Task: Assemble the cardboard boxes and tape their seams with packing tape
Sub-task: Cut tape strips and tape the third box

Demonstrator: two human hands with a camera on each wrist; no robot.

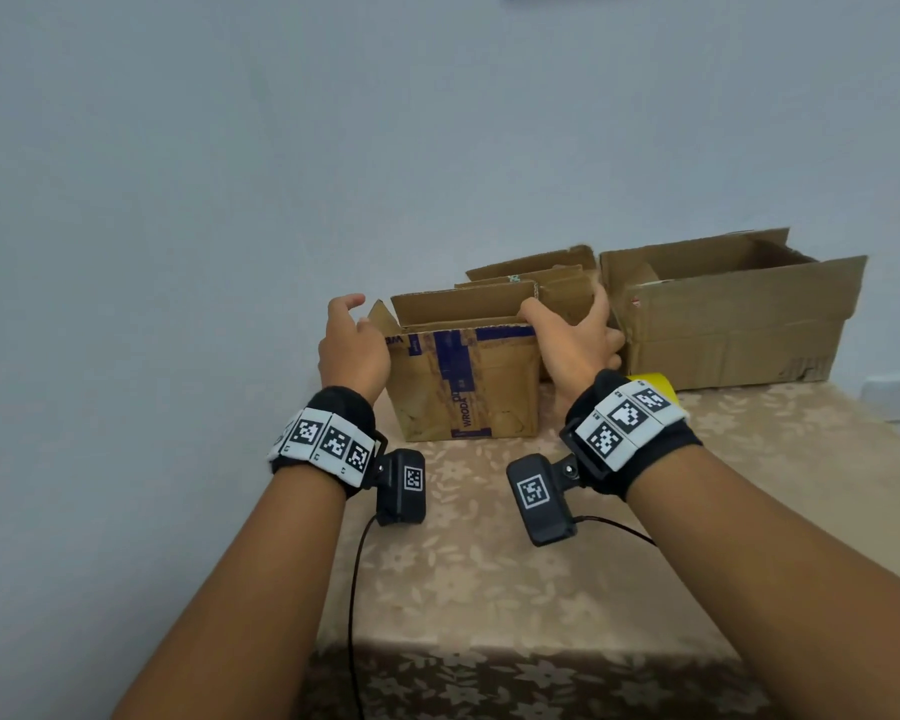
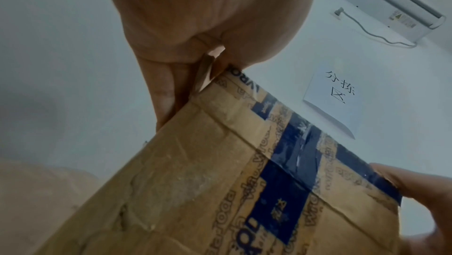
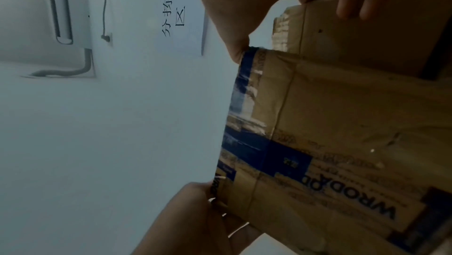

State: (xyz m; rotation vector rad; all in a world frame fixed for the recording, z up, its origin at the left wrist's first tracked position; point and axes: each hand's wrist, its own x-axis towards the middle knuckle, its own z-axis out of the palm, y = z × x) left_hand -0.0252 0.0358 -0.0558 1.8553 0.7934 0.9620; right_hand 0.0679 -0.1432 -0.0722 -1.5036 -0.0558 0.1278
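A small cardboard box with blue printed tape stands open-topped near the far edge of the table, on its floral cloth. The left hand holds its left end, fingers against the side flap; how firmly they close is hard to tell. The right hand grips the right top corner, thumb over the near rim and fingers spread behind. Just behind stand more folded cardboard pieces, and to the right a larger open box. A yellow object is mostly hidden behind the right wrist. A paper sign hangs on the wall.
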